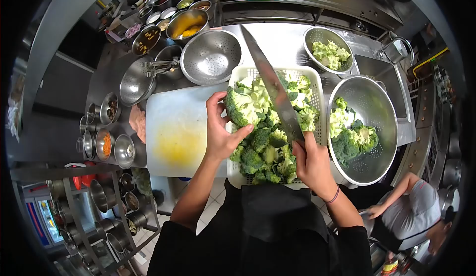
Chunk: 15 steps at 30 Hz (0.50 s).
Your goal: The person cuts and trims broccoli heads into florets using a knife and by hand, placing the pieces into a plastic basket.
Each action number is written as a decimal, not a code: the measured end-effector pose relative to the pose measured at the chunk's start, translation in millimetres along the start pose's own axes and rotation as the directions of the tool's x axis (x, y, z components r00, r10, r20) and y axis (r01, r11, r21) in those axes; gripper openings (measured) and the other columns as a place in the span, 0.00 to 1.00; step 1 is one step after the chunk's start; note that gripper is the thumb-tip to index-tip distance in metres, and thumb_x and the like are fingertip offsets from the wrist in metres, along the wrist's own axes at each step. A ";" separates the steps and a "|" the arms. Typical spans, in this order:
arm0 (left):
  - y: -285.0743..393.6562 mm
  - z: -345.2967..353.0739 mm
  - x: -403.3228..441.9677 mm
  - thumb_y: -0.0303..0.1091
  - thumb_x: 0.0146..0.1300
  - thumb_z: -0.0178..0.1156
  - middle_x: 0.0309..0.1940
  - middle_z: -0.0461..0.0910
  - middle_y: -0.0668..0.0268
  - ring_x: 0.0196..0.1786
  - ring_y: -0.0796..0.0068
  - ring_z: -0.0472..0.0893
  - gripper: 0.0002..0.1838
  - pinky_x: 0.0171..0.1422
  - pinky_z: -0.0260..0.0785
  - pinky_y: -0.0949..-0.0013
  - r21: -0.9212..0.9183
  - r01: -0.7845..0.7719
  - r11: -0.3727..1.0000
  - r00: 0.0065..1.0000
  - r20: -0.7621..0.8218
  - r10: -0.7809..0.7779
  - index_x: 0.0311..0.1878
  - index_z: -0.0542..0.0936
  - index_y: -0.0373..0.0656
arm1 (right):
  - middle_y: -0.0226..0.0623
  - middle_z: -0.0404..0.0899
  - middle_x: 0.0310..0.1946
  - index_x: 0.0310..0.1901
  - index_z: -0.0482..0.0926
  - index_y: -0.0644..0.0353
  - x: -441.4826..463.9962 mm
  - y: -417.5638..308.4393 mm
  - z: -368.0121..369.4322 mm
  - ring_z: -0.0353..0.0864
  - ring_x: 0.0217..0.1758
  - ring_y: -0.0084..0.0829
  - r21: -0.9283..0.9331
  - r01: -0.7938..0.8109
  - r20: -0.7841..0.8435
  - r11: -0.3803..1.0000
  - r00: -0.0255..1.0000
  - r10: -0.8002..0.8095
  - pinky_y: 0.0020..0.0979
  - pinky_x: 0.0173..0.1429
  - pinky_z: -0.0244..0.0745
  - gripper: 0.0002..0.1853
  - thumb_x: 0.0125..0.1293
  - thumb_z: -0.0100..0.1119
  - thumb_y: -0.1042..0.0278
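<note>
My left hand [223, 129] grips a large head of broccoli [243, 102], its cut stems facing right. In my right hand [312, 162] is a large kitchen knife [275, 87], fingers wrapped round its handle, the blade slanting up and to the left past the broccoli head. Beneath both hands stands a white perforated plastic basket [321, 107] full of broccoli florets [263, 152]. To its right, a big steel colander [384, 112] holds several broccoli pieces [353, 139]. A smaller colander [310, 38] behind it contains pale green stem pieces [330, 55].
Left of the basket lies a white cutting board [168, 112] with a yellow stain. A perforated steel bowl [210, 58] and many other bowls crowd the back left. A sink [382, 77] is at right. Another person [411, 209] in a grey shirt is at lower right.
</note>
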<state>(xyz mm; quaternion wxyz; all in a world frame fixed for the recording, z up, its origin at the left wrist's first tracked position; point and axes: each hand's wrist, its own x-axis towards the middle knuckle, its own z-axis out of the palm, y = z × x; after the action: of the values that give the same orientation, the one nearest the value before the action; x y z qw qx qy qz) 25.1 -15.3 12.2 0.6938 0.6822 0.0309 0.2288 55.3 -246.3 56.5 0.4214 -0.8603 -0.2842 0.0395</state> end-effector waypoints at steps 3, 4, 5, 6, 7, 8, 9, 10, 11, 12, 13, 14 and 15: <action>-6.3 -1.7 0.9 0.23 0.46 0.73 0.62 0.62 0.54 0.63 0.63 0.69 0.47 0.62 0.71 0.60 0.194 -0.053 0.980 0.997 0.059 0.042 0.68 0.55 0.40 | 0.47 0.74 0.20 0.42 0.69 0.64 -4.6 -12.8 -1.0 0.76 0.20 0.50 -0.096 0.039 -0.041 0.995 0.998 -0.043 0.45 0.25 0.68 0.08 0.65 0.58 0.78; -5.3 0.2 1.5 0.23 0.46 0.73 0.62 0.62 0.54 0.63 0.63 0.69 0.47 0.62 0.71 0.60 0.192 -0.055 0.980 0.997 0.067 0.043 0.68 0.55 0.40 | 0.46 0.74 0.19 0.42 0.69 0.65 -3.5 -18.6 -3.8 0.76 0.20 0.50 -0.113 0.056 -0.049 0.992 0.997 -0.062 0.45 0.24 0.68 0.08 0.64 0.58 0.78; -2.8 2.0 2.3 0.22 0.45 0.73 0.62 0.62 0.54 0.63 0.63 0.69 0.49 0.62 0.71 0.60 0.201 -0.065 0.978 0.996 0.072 0.051 0.69 0.55 0.41 | 0.46 0.74 0.19 0.42 0.69 0.65 -2.7 -23.0 -5.9 0.75 0.19 0.49 -0.129 0.073 -0.056 0.989 0.995 -0.081 0.44 0.24 0.68 0.09 0.64 0.59 0.78; 0.0 3.5 3.4 0.21 0.44 0.73 0.62 0.62 0.53 0.64 0.62 0.69 0.50 0.62 0.71 0.60 0.210 -0.075 0.975 0.995 0.076 0.061 0.69 0.54 0.41 | 0.45 0.73 0.19 0.42 0.70 0.65 -2.3 -25.2 -6.6 0.75 0.19 0.48 -0.140 0.094 -0.083 0.986 0.991 -0.106 0.44 0.24 0.67 0.09 0.64 0.59 0.78; 3.3 5.0 4.7 0.21 0.44 0.73 0.62 0.62 0.53 0.64 0.62 0.69 0.50 0.62 0.71 0.60 0.209 -0.078 0.975 0.995 0.081 0.062 0.69 0.54 0.41 | 0.45 0.73 0.19 0.42 0.70 0.65 -1.8 -27.1 -7.2 0.75 0.19 0.48 -0.140 0.091 -0.088 0.986 0.991 -0.104 0.44 0.24 0.67 0.09 0.64 0.59 0.78; 6.8 6.5 5.5 0.21 0.42 0.74 0.62 0.62 0.52 0.64 0.61 0.69 0.49 0.62 0.71 0.60 0.267 -0.130 0.955 0.990 0.093 0.108 0.68 0.56 0.42 | 0.45 0.73 0.19 0.42 0.69 0.65 -1.3 -28.8 -7.7 0.75 0.19 0.48 -0.131 0.101 -0.083 0.986 0.990 -0.112 0.44 0.24 0.67 0.09 0.64 0.59 0.78; 8.5 7.7 5.9 0.20 0.41 0.74 0.62 0.63 0.51 0.64 0.59 0.68 0.49 0.62 0.70 0.59 0.322 -0.180 0.929 0.982 0.108 0.153 0.66 0.57 0.43 | 0.45 0.73 0.18 0.42 0.68 0.65 -1.4 -29.5 -8.0 0.75 0.19 0.48 -0.121 0.110 -0.077 0.986 0.990 -0.120 0.44 0.23 0.67 0.10 0.64 0.59 0.79; 5.3 9.2 6.6 0.20 0.41 0.74 0.62 0.63 0.51 0.64 0.59 0.68 0.49 0.62 0.70 0.59 0.322 -0.182 0.929 0.982 0.112 0.154 0.66 0.57 0.43 | 0.45 0.73 0.18 0.42 0.68 0.65 -2.2 -27.8 -8.7 0.75 0.19 0.48 -0.121 0.108 -0.081 0.987 0.990 -0.119 0.44 0.23 0.67 0.10 0.64 0.59 0.79; -1.3 11.0 7.9 0.19 0.40 0.73 0.62 0.63 0.50 0.64 0.58 0.68 0.46 0.62 0.70 0.59 0.265 -0.298 0.917 0.955 0.090 0.284 0.64 0.59 0.44 | 0.46 0.74 0.19 0.42 0.67 0.65 -3.5 -24.8 -10.1 0.76 0.19 0.49 -0.085 0.055 -0.033 0.995 0.998 -0.058 0.45 0.23 0.67 0.10 0.64 0.58 0.79; -6.5 12.0 9.4 0.18 0.40 0.72 0.62 0.63 0.50 0.64 0.56 0.68 0.44 0.62 0.70 0.58 0.209 -0.411 0.887 0.911 0.060 0.408 0.61 0.61 0.45 | 0.46 0.74 0.19 0.43 0.66 0.66 -4.5 -23.0 -10.8 0.76 0.19 0.50 -0.051 -0.001 0.016 0.999 1.000 0.002 0.45 0.23 0.67 0.10 0.64 0.58 0.79; -8.7 9.5 10.9 0.18 0.40 0.72 0.62 0.63 0.50 0.64 0.56 0.68 0.44 0.62 0.70 0.58 0.207 -0.412 0.887 0.911 0.063 0.408 0.61 0.61 0.45 | 0.46 0.74 0.19 0.43 0.66 0.66 -4.5 -24.5 -11.9 0.76 0.19 0.50 -0.052 -0.003 0.013 0.999 1.000 0.004 0.45 0.23 0.67 0.10 0.64 0.58 0.79; -10.3 4.6 11.9 0.17 0.39 0.70 0.61 0.64 0.49 0.64 0.55 0.68 0.42 0.61 0.70 0.57 0.276 -0.470 0.838 0.881 0.093 0.464 0.59 0.62 0.45 | 0.48 0.75 0.19 0.43 0.65 0.66 -4.6 -27.6 -13.9 0.77 0.20 0.51 0.036 -0.003 -0.075 0.999 0.997 0.005 0.46 0.24 0.67 0.10 0.65 0.57 0.79; -7.8 3.4 12.5 0.16 0.38 0.69 0.61 0.65 0.48 0.64 0.53 0.68 0.40 0.61 0.70 0.56 0.341 -0.523 0.781 0.849 0.127 0.513 0.57 0.63 0.45 | 0.49 0.75 0.19 0.43 0.64 0.66 -5.3 -29.3 -14.7 0.77 0.20 0.51 0.124 0.005 -0.162 0.992 0.987 0.015 0.47 0.24 0.67 0.11 0.65 0.56 0.79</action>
<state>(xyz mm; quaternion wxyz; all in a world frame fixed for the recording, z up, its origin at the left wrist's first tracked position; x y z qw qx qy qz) 39.6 -13.7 8.3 0.4661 0.7834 -0.1252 0.3915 42.0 -245.2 87.0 0.4958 -0.8334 -0.2438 -0.0119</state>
